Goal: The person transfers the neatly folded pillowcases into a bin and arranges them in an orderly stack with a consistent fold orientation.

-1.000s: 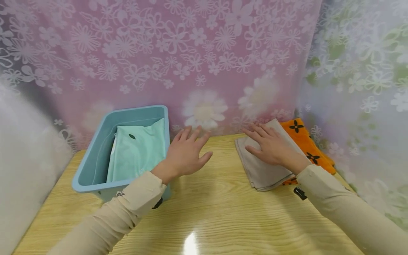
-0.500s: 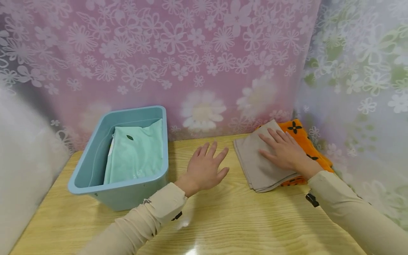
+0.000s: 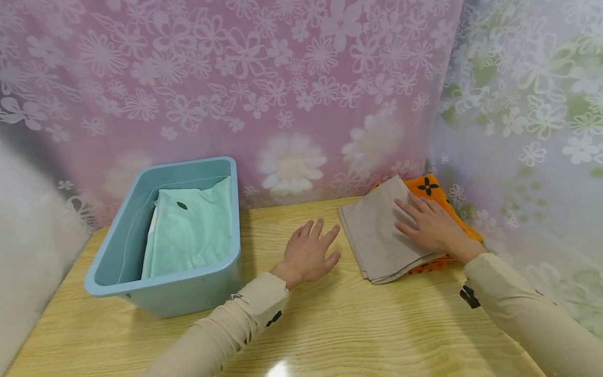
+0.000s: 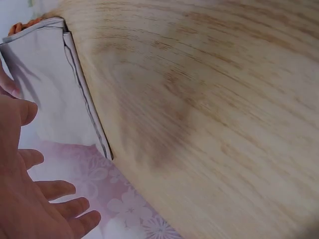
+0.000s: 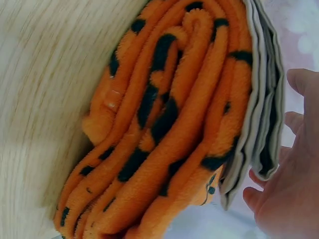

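Grey cloth: a smooth, light grey folded fabric square (image 3: pixel 377 228) lies at the right of the pale yellow wood-grain counter (image 3: pixel 320 330), partly covering the fluffy orange folded towel with black flower motifs (image 5: pixel 164 124).
Orange towel: under the grey cloth, it sticks out at the back and right; from the right wrist its thick, rounded layers show, with the thinner grey layers against them.
Right hand (image 3: pixel 433 226): above the right part of the grey cloth, fingers extended and spread, gripping nothing; whether they touch the fabric I cannot tell.
Left hand (image 3: pixel 308 255): over the counter, left of the grey cloth and apart from it, palm down, fingers loosely extended and spread, holding nothing.
Blue tub: a light blue, deep rectangular plastic tub (image 3: pixel 188 296) stands upright on the counter's left side, near the left hand but not touching it.
Tub contents: a mint-green folded cloth with a dark leaf mark (image 3: pixel 193 235) lies inside.
Sleeves: beige fabric sleeves (image 3: pixel 513 309) cover both forearms.
Backdrop: a pink curtain with white flowers (image 3: pixel 282 78) hangs behind the counter.
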`<state>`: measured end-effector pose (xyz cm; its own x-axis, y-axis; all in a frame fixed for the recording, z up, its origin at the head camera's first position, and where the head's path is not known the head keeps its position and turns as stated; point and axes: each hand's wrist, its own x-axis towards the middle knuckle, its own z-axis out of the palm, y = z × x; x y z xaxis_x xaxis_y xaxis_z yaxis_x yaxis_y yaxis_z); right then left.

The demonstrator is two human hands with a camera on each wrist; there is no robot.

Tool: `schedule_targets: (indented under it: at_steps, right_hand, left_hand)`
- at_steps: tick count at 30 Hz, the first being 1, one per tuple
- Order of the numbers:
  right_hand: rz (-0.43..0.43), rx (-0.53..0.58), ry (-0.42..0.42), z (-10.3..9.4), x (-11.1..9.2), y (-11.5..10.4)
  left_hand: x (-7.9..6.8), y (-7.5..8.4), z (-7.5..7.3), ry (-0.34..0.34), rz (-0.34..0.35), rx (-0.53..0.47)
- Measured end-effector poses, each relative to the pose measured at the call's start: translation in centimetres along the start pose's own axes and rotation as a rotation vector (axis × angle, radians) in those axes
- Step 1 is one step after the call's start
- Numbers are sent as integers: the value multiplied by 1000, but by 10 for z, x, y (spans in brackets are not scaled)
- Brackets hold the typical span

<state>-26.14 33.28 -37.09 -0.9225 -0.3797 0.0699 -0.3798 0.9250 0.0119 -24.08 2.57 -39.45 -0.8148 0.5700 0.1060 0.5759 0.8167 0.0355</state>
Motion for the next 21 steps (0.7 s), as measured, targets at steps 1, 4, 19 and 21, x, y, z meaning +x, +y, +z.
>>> schedule_targets:
  at_steps: [1, 4, 19, 21]
  right_hand:
    - [1, 16, 0, 1, 0, 1]
    - [17, 75, -13, 2, 0, 4]
    - [142, 357, -37, 4, 6, 19]
    - [144, 370, -37, 5, 6, 20]
  left_hand:
    - [2, 0, 2, -3, -4, 2]
    - [6, 2, 9, -17, -11, 3]
    - [30, 17, 38, -128, 16, -51]
    - [31, 18, 40, -141, 13, -63]
